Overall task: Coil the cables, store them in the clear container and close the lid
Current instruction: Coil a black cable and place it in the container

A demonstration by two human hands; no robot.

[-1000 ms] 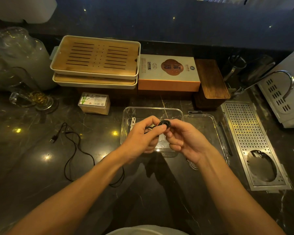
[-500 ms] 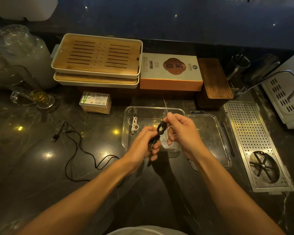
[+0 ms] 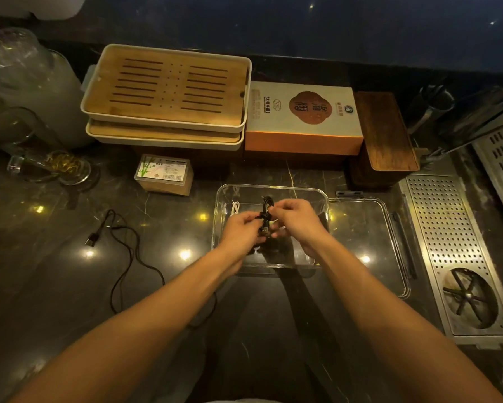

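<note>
Directly over the open clear container [image 3: 273, 189], a coiled black cable [image 3: 266, 215] is pinched between the left hand [image 3: 242, 228] and right hand [image 3: 295, 221], apparently so it can be dropped in beside the white cable [image 3: 235, 207]. Its lid [image 3: 389, 245] is laid alongside. Another black cable [image 3: 128, 251] is left uncoiled on the counter [image 3: 55, 286].

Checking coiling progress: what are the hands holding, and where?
Both hands, left and right, pinch a coiled black cable around its wrapped middle, above the clear container.

Coiled black cable [image 3: 267, 212] over open clear container [image 3: 273, 189]
</note>
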